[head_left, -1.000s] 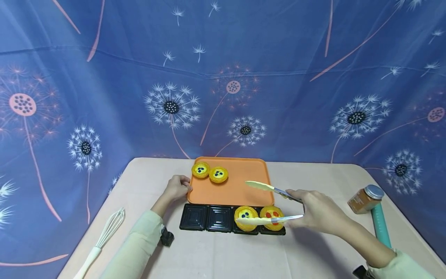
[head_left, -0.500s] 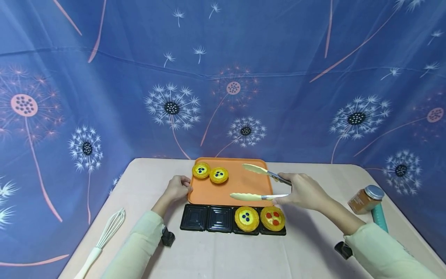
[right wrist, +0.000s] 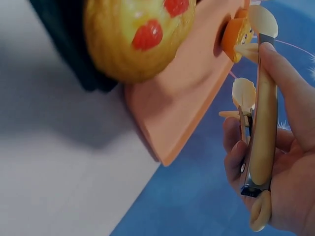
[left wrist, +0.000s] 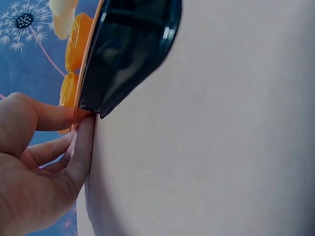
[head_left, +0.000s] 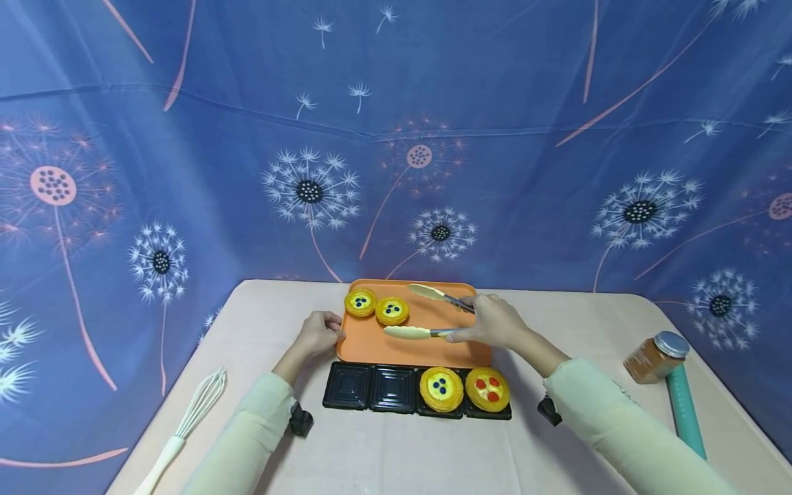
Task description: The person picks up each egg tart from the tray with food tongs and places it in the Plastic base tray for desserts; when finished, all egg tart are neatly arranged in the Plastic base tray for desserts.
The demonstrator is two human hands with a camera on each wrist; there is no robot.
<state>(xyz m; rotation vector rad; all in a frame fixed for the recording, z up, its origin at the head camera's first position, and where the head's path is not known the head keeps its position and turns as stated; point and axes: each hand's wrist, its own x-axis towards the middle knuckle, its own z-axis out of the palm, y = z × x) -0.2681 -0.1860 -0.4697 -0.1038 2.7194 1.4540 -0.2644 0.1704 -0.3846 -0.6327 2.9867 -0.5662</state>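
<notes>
In the head view my left hand [head_left: 317, 333] pinches the left edge of an orange tray [head_left: 445, 352] between thumb and fingers. Two egg tarts with blue berries, one [head_left: 360, 302] at the tray's back left corner and another [head_left: 392, 312] beside it, sit on the tray. My right hand [head_left: 495, 322] grips a pair of tongs [head_left: 441, 333] with cream scalloped tips. The tongs are spread wide above the tray, tips pointing left, near the second tart with nothing between them. In the right wrist view the fingers wrap round the tongs' handles [right wrist: 266, 128].
A black compartment tray [head_left: 345, 386] lies in front of the orange tray. Its right compartments hold a blueberry tart [head_left: 441, 390] and a red-topped tart [head_left: 487, 389]. A whisk [head_left: 196, 407] lies left. A spice jar [head_left: 656, 357] and teal roll [head_left: 687, 412] are at right.
My right hand has carried the spread tongs up and left, from over the tarts in the black tray to over the orange tray. My left hand stays on the tray's edge.
</notes>
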